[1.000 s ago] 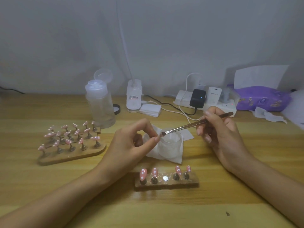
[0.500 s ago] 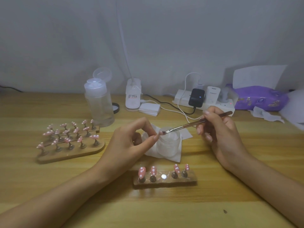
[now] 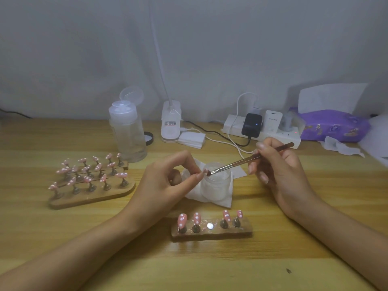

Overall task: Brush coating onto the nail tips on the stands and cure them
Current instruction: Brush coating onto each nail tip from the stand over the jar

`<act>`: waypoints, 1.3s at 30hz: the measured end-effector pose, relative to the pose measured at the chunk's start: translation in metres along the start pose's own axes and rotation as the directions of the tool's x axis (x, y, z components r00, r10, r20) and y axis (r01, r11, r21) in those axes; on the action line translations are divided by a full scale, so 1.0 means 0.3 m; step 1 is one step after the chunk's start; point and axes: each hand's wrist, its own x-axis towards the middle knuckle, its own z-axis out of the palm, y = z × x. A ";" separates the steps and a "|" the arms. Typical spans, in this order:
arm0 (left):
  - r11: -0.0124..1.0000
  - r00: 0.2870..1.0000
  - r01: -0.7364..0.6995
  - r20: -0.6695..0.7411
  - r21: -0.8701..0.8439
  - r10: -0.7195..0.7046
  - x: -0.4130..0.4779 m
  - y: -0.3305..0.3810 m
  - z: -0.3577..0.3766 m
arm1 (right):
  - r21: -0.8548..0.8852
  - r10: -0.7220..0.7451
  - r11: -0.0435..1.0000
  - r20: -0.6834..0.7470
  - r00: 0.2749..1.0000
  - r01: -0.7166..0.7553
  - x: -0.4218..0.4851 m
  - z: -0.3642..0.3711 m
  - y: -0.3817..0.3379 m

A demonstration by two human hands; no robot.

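Left hand: (image 3: pixel 165 183) at mid-worktop, just left of the jar; grip narrowed to a pinch, thumb and forefinger tips holding one pink nail tip (image 3: pixel 205 171) above the jar's left rim; whether the tip sits on a stem cannot be told
Right hand: (image 3: pixel 279 173) right of the jar; grip closed round the brush (image 3: pixel 249 159), held like a pen, handle end pointing toward the far right corner
Brush contact: bristles lie against the pinched nail tip
Jar: (image 3: pixel 217 185) frosted, open, standing on a white tissue (image 3: pixel 227 201) between the two hands
Small stand: (image 3: pixel 212 233) wooden block nearest the front edge, below the jar; four pink dotted nail tips (image 3: pixel 182 219) upright on it, two at each end; a bare silver disc (image 3: pixel 210 225) in the middle
Large stand: (image 3: pixel 92 193) toward the left edge; rows of pink nail tips on stems
Far edge: clear pump bottle (image 3: pixel 128 133) with lid flipped up; white lamp base (image 3: pixel 171 124); stack of white pads (image 3: pixel 192 139); power strip (image 3: pixel 279 135) with plugs; purple wipes pack (image 3: pixel 333 126) toward the right corner
Worktop: (image 3: pixel 63 238) pale wood
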 end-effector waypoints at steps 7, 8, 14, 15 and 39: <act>1.000 1.000 -0.002 0.000 0.013 0.002 0.000 0.002 0.000 | 0.022 -0.031 0.999 0.010 0.999 0.031 -0.003 -0.001 -0.005; 1.000 1.000 0.000 -0.002 0.012 0.000 0.001 0.003 0.001 | 0.012 -0.014 1.000 0.003 1.000 0.014 -0.002 -0.001 -0.003; 1.000 1.000 -0.006 0.002 0.007 0.006 0.002 0.003 -0.002 | 0.048 -0.014 0.999 -0.001 1.000 0.014 0.001 0.001 -0.009; 1.000 1.000 -0.007 0.002 0.008 0.007 0.002 0.003 -0.002 | 0.040 -0.018 0.999 0.020 1.000 0.017 0.000 0.001 -0.008; 0.986 0.997 -0.076 0.005 0.147 0.076 -0.001 0.013 0.001 | 0.079 0.009 0.997 0.002 1.000 -0.009 0.001 0.002 -0.010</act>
